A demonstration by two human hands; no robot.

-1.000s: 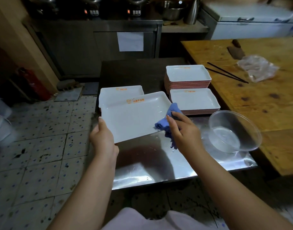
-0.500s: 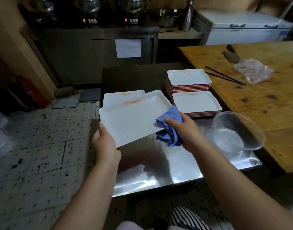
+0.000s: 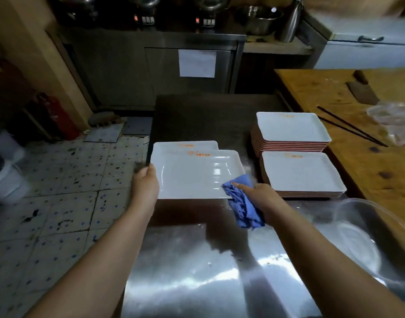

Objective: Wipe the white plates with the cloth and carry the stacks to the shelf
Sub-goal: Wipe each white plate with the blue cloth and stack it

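My left hand (image 3: 145, 185) grips the left edge of a white rectangular plate (image 3: 192, 177) with an orange logo, held level just over another white plate (image 3: 185, 144) on the steel table (image 3: 192, 271). My right hand (image 3: 265, 200) holds a crumpled blue cloth (image 3: 242, 203) against the plate's near right corner. Two stacks of white plates stand to the right: a taller one (image 3: 291, 129) at the back and a lower one (image 3: 300, 173) in front.
A clear plastic bowl (image 3: 366, 239) sits at the table's right edge. The wooden table (image 3: 380, 161) on the right carries chopsticks (image 3: 350, 127), a cleaver (image 3: 361, 90) and a plastic bag (image 3: 394, 118). Tiled floor lies to the left; steel cabinets and pots stand behind.
The held plate has swung from tilted to level and moved back over the left plate. The cloth has slid from the plate's right edge to its near right corner.
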